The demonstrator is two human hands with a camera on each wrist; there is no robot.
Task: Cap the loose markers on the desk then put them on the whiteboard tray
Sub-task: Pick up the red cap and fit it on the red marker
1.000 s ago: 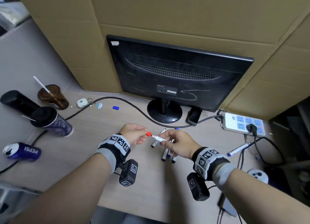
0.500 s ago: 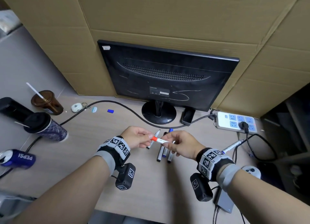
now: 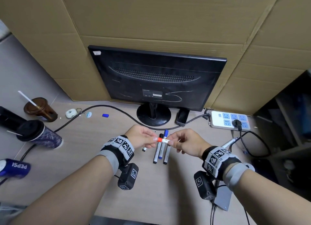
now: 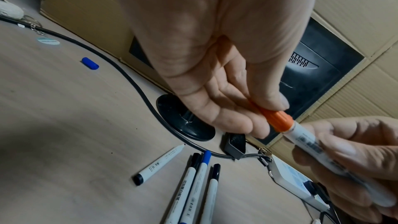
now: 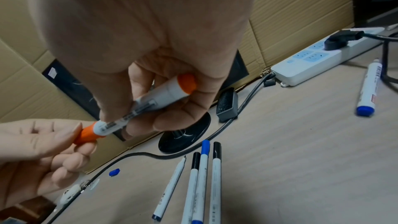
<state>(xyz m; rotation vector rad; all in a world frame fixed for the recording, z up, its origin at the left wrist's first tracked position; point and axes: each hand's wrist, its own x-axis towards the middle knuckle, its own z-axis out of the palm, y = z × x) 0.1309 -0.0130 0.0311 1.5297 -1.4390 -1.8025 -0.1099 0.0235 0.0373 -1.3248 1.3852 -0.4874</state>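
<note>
Held level above the desk (image 3: 80,154) between both hands, the orange whiteboard marker (image 3: 164,140) has its barrel pinched in the curled fingers of the right hand (image 3: 186,143) while the left hand (image 3: 140,137) grips its orange cap (image 4: 277,120) between thumb and fingertips, seated on the barrel's end.

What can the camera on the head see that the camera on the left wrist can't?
Only the head view shows the Pepsi can, the brown cup with a straw, the dark tumbler and both wrist bands. Only the left wrist view shows the uncapped tip of the loose marker lying beside the three capped ones. Both show the left hand holding the orange cap against the marker gripped by the right hand, the small blue cap and the monitor.
</note>
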